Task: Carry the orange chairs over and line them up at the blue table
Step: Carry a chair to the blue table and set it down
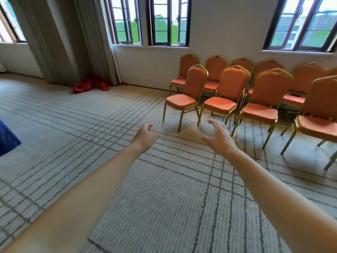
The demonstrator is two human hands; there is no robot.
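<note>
Left hand [145, 135]: arm stretched forward, fingers loosely curled and apart from the thumb, holding nothing.
Right hand [218, 136]: beside the left hand with a gap between them, fingers spread and slightly bent, holding nothing.
Carpet [164, 198]: below both hands; grey with dark grid lines.
Nearest chair [180, 101]: just beyond the gap between the hands, untouched (gold-coloured frame, orange seat and back); it is the left end of the front row.
Orange chairs [234, 83]: ahead and to the right of the right hand, standing in two rows; the back row is against the wall.
Blue table [7, 139]: far to the left of the left hand, only a blue corner showing at the frame edge, well apart from the chairs.
Red cloth [91, 85]: ahead and left of the left hand, heaped on the floor at the foot of a curtain [94, 42].
Windows [168, 21]: beyond and above both hands, dark-framed, set in the wall behind the chairs.
</note>
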